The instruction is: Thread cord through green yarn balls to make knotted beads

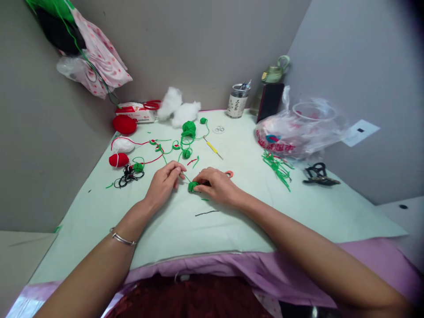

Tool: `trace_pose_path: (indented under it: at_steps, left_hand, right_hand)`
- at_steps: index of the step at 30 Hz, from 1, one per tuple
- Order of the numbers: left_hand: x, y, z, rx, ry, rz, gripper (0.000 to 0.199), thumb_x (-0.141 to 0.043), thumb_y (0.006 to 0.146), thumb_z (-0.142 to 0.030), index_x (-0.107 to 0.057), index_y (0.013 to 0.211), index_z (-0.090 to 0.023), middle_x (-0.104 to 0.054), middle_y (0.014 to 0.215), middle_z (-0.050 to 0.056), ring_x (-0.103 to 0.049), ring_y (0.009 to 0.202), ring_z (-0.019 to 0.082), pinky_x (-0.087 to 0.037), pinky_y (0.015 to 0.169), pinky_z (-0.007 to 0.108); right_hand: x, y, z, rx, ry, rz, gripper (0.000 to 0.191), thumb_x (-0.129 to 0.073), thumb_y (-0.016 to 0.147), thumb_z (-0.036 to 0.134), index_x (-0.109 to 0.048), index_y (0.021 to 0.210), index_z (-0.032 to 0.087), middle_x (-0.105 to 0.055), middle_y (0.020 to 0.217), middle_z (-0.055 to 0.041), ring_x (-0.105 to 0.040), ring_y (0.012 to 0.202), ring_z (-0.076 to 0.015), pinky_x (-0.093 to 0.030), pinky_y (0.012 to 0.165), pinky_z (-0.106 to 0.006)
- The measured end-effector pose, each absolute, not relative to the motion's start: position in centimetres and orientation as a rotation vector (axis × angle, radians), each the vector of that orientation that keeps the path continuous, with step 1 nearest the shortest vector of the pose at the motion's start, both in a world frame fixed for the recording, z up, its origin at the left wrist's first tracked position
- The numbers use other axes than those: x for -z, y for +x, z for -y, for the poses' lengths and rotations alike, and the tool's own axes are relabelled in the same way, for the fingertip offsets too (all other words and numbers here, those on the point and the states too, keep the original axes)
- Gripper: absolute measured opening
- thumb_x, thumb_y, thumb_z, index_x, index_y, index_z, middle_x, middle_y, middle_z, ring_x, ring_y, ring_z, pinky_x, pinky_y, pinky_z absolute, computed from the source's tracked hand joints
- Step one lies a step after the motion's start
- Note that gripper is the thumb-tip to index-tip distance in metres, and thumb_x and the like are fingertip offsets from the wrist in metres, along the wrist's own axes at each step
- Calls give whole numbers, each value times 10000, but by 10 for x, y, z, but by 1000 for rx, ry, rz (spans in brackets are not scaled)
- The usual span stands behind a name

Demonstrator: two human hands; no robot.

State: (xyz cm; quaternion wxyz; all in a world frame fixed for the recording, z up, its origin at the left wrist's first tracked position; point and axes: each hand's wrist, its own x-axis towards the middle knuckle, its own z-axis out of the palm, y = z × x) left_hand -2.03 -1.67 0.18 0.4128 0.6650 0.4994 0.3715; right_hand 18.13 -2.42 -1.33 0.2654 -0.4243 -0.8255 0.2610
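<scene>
My right hand (pixel 218 184) has its fingers closed on a small round green crocheted piece (pixel 191 187) resting near the middle of the table. From that piece a green yarn strand (pixel 186 177) runs up to my left hand (pixel 165 180), whose thumb and fingers are pinched around it. An orange handle loop (pixel 229 174) shows just behind my right hand; the rest of it is hidden. Beyond my hands lies a yellow-handled crochet hook (pixel 212 146). A larger green yarn ball (pixel 189 129) sits farther back, beside small green crocheted balls (pixel 186 153).
Red yarn (pixel 124 125), white yarn (pixel 123 145) and a black yarn tangle (pixel 129 177) lie at left. White stuffing (pixel 185 114) is at the back. A pen tin (pixel 237 104), phone (pixel 270 101), plastic bag (pixel 291 132), green yarn scraps (pixel 278 168) and black hair clip (pixel 319 175) occupy the right.
</scene>
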Motion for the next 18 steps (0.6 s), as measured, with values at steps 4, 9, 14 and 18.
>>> trace_pose_path:
  at_steps: [4,9,14,18]
  left_hand:
    - [-6,-18,19,-769,1643,-1080,171,-521,908,-297,-634,985,-194,-642,828,11,-608,813,172,-459,808,306]
    - [-4,-16,21,-800,1541,-948,299,-722,807,-359,-615,1040,-205,-646,1075,44,-619,1004,210,-476,905,346]
    - [1,-12,23,-880,1466,-956,268,-754,785,-344,-617,958,-192,-618,949,11,-600,893,161,-475,820,299]
    - [0,-11,24,-878,1435,-969,260,-757,779,-341,-627,946,-189,-627,934,8,-602,877,153,-472,814,288]
  right_hand:
    - [18,184,22,-804,-1116,2074,91,-702,858,205,-760,926,187,-667,831,-35,-572,844,-175,-410,760,-287]
    - [12,184,20,-917,-1143,1872,110,-709,833,231,-762,899,161,-672,861,-41,-584,779,-145,-419,706,-264]
    - [1,185,23,-1123,-1056,1754,183,-612,879,287,-726,876,144,-693,830,-31,-583,741,-132,-435,685,-256]
    - [0,189,19,-1200,-1076,1640,175,-666,816,316,-699,822,144,-656,749,-10,-543,665,-111,-409,625,-241]
